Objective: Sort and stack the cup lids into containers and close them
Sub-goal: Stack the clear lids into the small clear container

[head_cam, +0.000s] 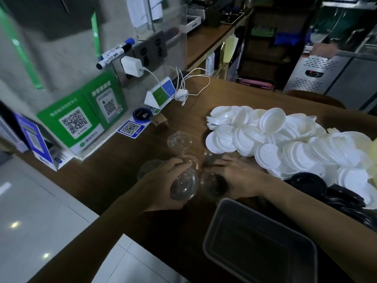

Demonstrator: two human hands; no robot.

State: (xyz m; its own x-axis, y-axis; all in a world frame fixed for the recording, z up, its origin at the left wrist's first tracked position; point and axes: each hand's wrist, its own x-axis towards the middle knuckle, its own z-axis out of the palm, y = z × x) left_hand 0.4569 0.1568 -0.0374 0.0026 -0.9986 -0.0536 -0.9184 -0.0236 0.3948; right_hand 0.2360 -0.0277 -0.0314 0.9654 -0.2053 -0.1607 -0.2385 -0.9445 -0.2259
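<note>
My left hand is curled round a stack of clear domed plastic lids, which juts out at the hand's three o'clock, past my fingertips. My right hand lies over another clear lid on the brown wooden counter; blur hides whether it grips. The heap of white round lids lies at two o'clock and the clear rectangular plastic container at five.

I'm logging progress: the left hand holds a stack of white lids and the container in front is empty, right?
Not quite. The head view shows the left hand gripping a stack of clear lids, not white; the white lids lie piled on the table. The container in front is empty.
</note>
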